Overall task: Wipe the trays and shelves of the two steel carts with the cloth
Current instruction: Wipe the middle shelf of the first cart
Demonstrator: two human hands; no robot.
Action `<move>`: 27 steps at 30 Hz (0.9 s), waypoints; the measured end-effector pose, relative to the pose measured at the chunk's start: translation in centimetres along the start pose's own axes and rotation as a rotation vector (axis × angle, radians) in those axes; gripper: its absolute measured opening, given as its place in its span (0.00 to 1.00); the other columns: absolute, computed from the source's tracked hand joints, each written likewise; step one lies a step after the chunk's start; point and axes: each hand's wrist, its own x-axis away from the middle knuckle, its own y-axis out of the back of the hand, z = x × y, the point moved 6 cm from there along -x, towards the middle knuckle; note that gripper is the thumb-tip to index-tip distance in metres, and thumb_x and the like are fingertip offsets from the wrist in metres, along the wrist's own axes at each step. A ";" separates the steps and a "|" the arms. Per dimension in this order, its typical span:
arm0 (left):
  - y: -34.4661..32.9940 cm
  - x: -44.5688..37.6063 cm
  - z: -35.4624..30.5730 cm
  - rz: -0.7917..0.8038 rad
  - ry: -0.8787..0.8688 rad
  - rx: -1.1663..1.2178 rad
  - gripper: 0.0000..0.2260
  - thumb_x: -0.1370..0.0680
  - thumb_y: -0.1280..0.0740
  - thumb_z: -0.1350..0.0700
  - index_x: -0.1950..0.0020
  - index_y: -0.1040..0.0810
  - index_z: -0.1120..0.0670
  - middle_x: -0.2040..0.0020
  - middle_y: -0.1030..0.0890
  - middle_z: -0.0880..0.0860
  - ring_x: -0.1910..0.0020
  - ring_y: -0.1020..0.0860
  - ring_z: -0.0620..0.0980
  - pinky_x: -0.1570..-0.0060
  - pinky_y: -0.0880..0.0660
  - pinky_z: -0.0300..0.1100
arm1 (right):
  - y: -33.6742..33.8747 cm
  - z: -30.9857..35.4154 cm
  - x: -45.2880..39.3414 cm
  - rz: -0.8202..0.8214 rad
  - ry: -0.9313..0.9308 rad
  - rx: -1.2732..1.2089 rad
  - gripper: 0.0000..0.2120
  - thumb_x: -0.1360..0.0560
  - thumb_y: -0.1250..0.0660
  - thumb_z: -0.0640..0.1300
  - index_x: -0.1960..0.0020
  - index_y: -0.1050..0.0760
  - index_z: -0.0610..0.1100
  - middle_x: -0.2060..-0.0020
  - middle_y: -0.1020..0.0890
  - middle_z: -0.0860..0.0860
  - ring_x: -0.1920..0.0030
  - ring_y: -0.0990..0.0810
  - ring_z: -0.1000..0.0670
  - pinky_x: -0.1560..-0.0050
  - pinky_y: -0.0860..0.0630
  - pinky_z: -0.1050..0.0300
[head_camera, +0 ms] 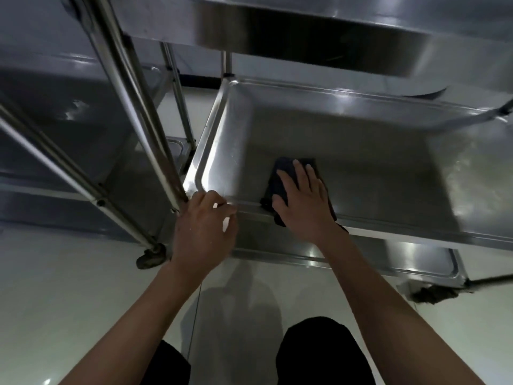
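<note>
Head view: a dark cloth [280,184] is pressed flat by the right hand [301,198] onto the steel tray [374,168]; the tray's corner is gripped by the left hand [204,226].

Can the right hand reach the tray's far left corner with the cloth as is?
Probably yes. The right hand presses the cloth flat near the front rim of the tray; bare steel lies between it and that corner, and the upper shelf seems to leave room.
</note>
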 end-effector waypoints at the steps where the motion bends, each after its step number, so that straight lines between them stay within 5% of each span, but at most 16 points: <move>1: -0.1 0.3 0.1 -0.012 -0.011 0.005 0.06 0.25 0.31 0.54 0.51 0.15 0.48 0.54 0.21 0.46 0.53 0.27 0.49 0.56 0.29 0.44 | -0.2 0.1 0.1 -0.001 0.003 0.006 0.29 0.17 0.47 0.57 0.19 0.49 0.53 0.19 0.58 0.48 0.20 0.61 0.44 0.22 0.58 0.43; 8: 0.5 2.3 1.6 0.084 -0.039 -0.080 0.14 0.24 0.31 0.50 0.38 0.19 0.45 0.41 0.24 0.50 0.39 0.28 0.56 0.43 0.27 0.53 | -0.7 1.9 0.5 0.016 0.021 -0.028 0.26 0.15 0.53 0.55 0.19 0.51 0.52 0.19 0.59 0.49 0.20 0.62 0.46 0.22 0.60 0.45; 14: 1.5 2.7 2.3 0.078 -0.019 -0.100 0.15 0.25 0.30 0.51 0.39 0.19 0.50 0.41 0.19 0.48 0.43 0.22 0.53 0.47 0.31 0.52 | -1.0 5.4 -0.2 0.027 0.065 -0.084 0.29 0.15 0.51 0.52 0.18 0.55 0.46 0.19 0.57 0.47 0.20 0.60 0.45 0.22 0.60 0.45; 27: 1.4 3.7 3.6 0.078 0.011 -0.025 0.16 0.23 0.34 0.51 0.37 0.20 0.54 0.39 0.21 0.50 0.53 0.19 0.55 0.56 0.24 0.47 | -3.5 14.1 -5.9 0.121 0.277 -0.035 0.29 0.17 0.46 0.52 0.19 0.49 0.51 0.19 0.54 0.50 0.20 0.58 0.45 0.22 0.56 0.43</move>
